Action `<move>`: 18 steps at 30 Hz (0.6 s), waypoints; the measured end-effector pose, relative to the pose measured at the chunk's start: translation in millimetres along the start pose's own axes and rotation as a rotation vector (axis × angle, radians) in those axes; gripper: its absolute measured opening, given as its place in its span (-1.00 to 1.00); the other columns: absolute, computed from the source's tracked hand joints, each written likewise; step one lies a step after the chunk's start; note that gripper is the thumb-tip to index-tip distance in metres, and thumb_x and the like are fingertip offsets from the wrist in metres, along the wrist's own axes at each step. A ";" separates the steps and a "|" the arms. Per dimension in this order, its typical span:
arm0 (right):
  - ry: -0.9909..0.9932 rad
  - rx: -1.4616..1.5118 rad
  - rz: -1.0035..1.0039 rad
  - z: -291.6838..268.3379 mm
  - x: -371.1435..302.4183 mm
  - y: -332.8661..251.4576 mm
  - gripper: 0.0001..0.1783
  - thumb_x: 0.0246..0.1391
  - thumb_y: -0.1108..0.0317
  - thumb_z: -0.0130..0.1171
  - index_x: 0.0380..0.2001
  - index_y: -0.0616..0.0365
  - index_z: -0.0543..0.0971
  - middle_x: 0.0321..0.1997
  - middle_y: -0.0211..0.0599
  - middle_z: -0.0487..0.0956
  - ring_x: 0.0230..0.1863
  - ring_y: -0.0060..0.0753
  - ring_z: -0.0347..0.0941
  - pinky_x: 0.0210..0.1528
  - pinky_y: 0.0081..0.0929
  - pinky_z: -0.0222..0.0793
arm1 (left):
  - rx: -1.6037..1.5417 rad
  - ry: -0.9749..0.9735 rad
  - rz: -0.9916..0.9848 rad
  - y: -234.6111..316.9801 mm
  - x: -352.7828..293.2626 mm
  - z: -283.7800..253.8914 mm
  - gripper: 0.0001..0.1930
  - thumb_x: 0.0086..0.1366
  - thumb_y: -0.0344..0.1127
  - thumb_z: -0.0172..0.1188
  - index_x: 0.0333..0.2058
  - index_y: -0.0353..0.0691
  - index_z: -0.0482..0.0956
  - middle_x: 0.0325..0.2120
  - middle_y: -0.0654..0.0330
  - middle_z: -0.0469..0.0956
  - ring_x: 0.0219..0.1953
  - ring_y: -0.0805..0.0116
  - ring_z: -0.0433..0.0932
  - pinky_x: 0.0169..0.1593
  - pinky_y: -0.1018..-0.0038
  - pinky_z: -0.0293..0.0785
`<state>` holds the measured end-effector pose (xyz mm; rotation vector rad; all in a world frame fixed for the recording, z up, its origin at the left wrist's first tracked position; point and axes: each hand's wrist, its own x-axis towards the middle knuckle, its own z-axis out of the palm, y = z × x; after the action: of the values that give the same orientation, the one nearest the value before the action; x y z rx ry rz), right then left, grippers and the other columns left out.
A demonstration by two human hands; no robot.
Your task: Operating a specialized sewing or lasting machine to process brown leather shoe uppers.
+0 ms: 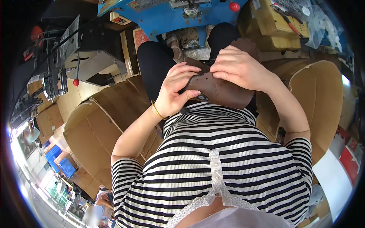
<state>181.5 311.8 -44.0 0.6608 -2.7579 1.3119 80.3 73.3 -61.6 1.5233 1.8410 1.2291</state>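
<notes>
A brown leather shoe upper (230,95) lies over my lap, with a row of small punched holes along one edge and a scalloped rim on its far right. My left hand (176,88) grips its left side, thumb on the leather beside a dark round ring-like spot, fingers on the far edge. From the right, my right hand (240,68) pinches the upper near the holes, fingers curled over it. The two sets of fingertips are a short distance apart. What the fingers press underneath is hidden.
A blue machine (159,18) with a red knob (234,7) stands in front of my knees. Large open cardboard boxes flank me on the left (89,129) and right (317,95). Red-handled pliers (289,23) lie on a yellow box (262,21) beside plastic bags (323,28). Another lever machine (81,62) stands left.
</notes>
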 end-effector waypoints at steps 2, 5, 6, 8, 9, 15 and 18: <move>0.157 -0.224 -0.093 9.5 0.0 3.1 -0.85 0.01 0.41 0.20 -0.35 0.25 0.56 -0.39 -0.28 0.50 -0.32 -0.26 0.39 -0.19 -0.35 0.28 | -0.044 0.022 -0.031 -5.6 -1.2 0.6 -0.68 0.09 -0.28 0.28 -0.23 -0.39 0.59 -0.18 0.05 0.58 0.10 0.11 0.42 0.29 0.06 0.07; 0.328 -0.477 0.023 3.6 -3.7 6.4 -0.88 0.01 0.41 0.16 -0.36 0.21 0.56 -0.38 -0.30 0.51 -0.28 -0.25 0.42 -0.17 -0.33 0.29 | -0.046 0.023 -0.031 -8.8 -2.2 0.2 -0.68 0.10 -0.28 0.28 -0.21 -0.39 0.59 -0.17 0.05 0.58 0.11 0.10 0.41 0.30 0.06 0.06; 0.414 -0.603 0.083 1.6 -6.7 8.3 -0.89 0.01 0.42 0.15 -0.36 0.19 0.55 -0.37 -0.31 0.51 -0.26 -0.25 0.43 -0.16 -0.32 0.30 | -0.047 0.024 -0.032 -9.8 -3.3 -0.1 -0.68 0.10 -0.28 0.28 -0.21 -0.39 0.59 -0.17 0.05 0.58 0.11 0.10 0.41 0.30 0.06 0.06; 0.530 -0.572 0.171 -2.3 -13.9 8.9 -0.90 -0.01 0.42 0.17 -0.37 0.16 0.57 -0.35 -0.34 0.53 -0.26 -0.25 0.44 -0.21 -0.32 0.31 | -0.050 0.021 -0.042 -11.4 -4.3 -0.9 -0.67 0.10 -0.28 0.28 -0.20 -0.38 0.59 -0.16 0.05 0.58 0.12 0.11 0.40 0.30 0.06 0.06; 0.496 -0.521 0.091 -0.6 -15.9 4.5 -0.88 -0.04 0.42 0.20 -0.37 0.15 0.57 -0.36 -0.34 0.54 -0.27 -0.25 0.45 -0.22 -0.32 0.31 | -0.054 0.019 -0.056 -11.8 -3.7 -0.9 -0.67 0.10 -0.29 0.28 -0.19 -0.38 0.59 -0.15 0.05 0.57 0.12 0.11 0.39 0.30 0.06 0.06; 0.364 -0.319 -0.042 7.7 -11.6 -16.5 -0.81 -0.15 0.44 0.33 -0.40 0.20 0.57 -0.40 -0.31 0.52 -0.32 -0.25 0.46 -0.25 -0.37 0.35 | -0.057 0.007 -0.071 -7.9 -0.8 -2.0 -0.66 0.08 -0.32 0.29 -0.17 -0.37 0.59 -0.10 0.05 0.56 0.11 0.12 0.38 0.28 0.13 0.09; 0.333 -0.306 -0.085 9.5 -9.6 -11.4 -0.86 -0.10 0.41 0.28 -0.44 0.20 0.55 -0.43 -0.35 0.48 -0.31 -0.32 0.41 -0.28 -0.39 0.31 | -0.158 -0.014 -0.127 5.0 8.2 0.1 -0.66 0.07 -0.36 0.30 -0.15 -0.37 0.59 -0.10 0.05 0.55 0.09 0.15 0.39 0.26 0.22 0.13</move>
<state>196.1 301.9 -43.5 0.4809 -2.5469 0.8633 80.7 81.0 -55.9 1.3068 1.7580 1.2684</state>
